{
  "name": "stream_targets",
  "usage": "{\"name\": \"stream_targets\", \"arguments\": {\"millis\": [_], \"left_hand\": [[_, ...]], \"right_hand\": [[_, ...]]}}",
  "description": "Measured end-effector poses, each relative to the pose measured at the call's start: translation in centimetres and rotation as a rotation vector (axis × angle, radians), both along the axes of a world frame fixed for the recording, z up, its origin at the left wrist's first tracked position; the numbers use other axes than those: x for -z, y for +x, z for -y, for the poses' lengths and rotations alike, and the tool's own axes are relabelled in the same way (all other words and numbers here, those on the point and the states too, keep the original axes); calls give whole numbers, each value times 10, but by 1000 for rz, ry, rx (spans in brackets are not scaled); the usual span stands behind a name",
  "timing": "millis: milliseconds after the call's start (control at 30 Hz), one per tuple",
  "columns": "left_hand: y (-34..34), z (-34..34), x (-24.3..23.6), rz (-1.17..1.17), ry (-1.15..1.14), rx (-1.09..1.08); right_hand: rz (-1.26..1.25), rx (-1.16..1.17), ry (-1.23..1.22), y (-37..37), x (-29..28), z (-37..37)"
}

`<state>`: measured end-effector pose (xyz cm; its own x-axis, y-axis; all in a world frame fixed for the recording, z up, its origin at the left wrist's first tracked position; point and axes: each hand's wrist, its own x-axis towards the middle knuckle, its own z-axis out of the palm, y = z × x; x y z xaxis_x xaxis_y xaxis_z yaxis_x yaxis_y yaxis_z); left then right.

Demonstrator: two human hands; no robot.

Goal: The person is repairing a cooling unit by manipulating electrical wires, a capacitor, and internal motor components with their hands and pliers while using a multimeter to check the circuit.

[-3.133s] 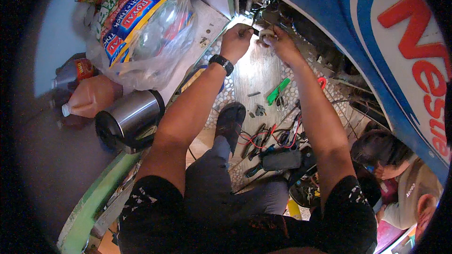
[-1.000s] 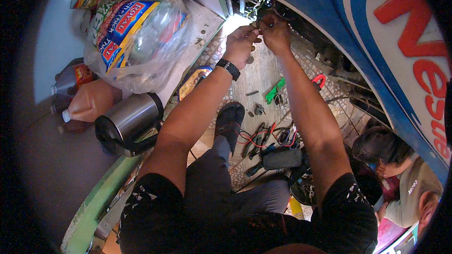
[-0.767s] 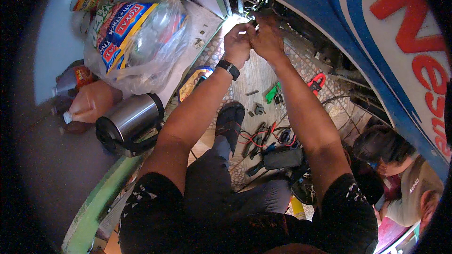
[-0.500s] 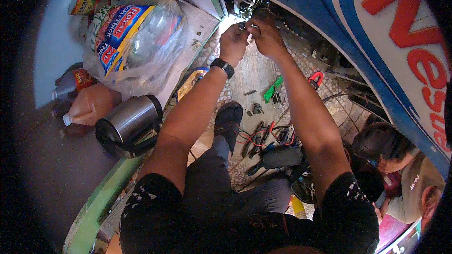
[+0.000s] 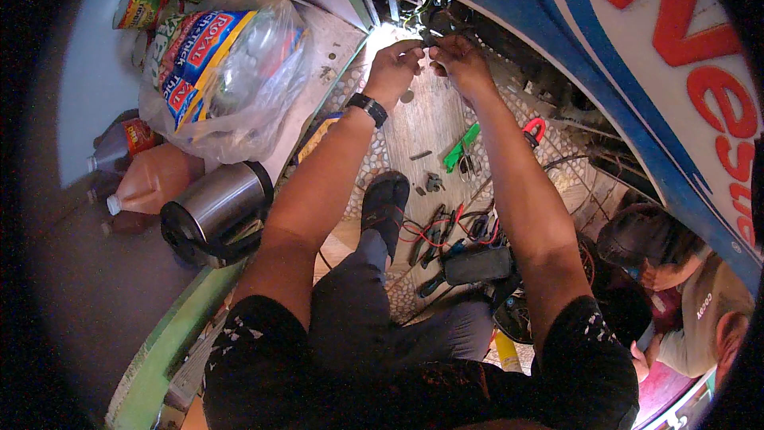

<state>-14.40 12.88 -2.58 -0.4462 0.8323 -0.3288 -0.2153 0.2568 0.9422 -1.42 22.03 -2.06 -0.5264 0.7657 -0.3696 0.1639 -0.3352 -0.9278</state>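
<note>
My left hand (image 5: pixel 394 76), with a black watch (image 5: pixel 367 109) on its wrist, is at the far end of the floor with its fingertips pinched. Facing it across a narrow gap is my right hand (image 5: pixel 463 70), its fingers curled and thumb toward the left hand. A small dark piece (image 5: pixel 430 38) shows between the fingertips; its kind cannot be made out. Both hands are next to the open lower compartment (image 5: pixel 422 4) of a blue and white cabinet (image 5: pixel 509 0), where wires and dark parts show under a bright light. A small round disc (image 5: pixel 407 97) lies below my left hand.
Green-handled pliers (image 5: pixel 461 149), a red clamp-shaped tool (image 5: pixel 533 131), test leads (image 5: pixel 434 231) and a black case (image 5: pixel 477 265) lie on the floor. A steel kettle (image 5: pixel 219 211), bottles (image 5: pixel 155 177) and a plastic bag (image 5: pixel 239 72) stand left. Another person (image 5: pixel 676 295) sits at right.
My hands have drawn slightly apart, opening a gap between the fingertips. The round disc on the floor now shows below my left hand. The view has shifted a little.
</note>
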Motion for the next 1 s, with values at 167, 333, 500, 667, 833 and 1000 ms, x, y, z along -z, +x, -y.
{"name": "stream_targets", "arguments": {"millis": [167, 333, 500, 667, 833, 1000], "left_hand": [[-4, -6, -2, 490, 8, -14], [8, -9, -22, 265, -28, 29], [1, -15, -24, 244, -38, 12], [6, -14, -28, 222, -31, 3], [1, -8, -11, -817, 109, 54], [1, -7, -23, -1082, 106, 52]], "right_hand": [[88, -70, 182, 13, 12, 7], [346, -88, 631, 16, 11, 11], [-51, 104, 256, 21, 27, 27], [330, -75, 745, 27, 34, 31], [199, -161, -140, 18, 5, 1], [581, -293, 343, 4, -17, -14]]}}
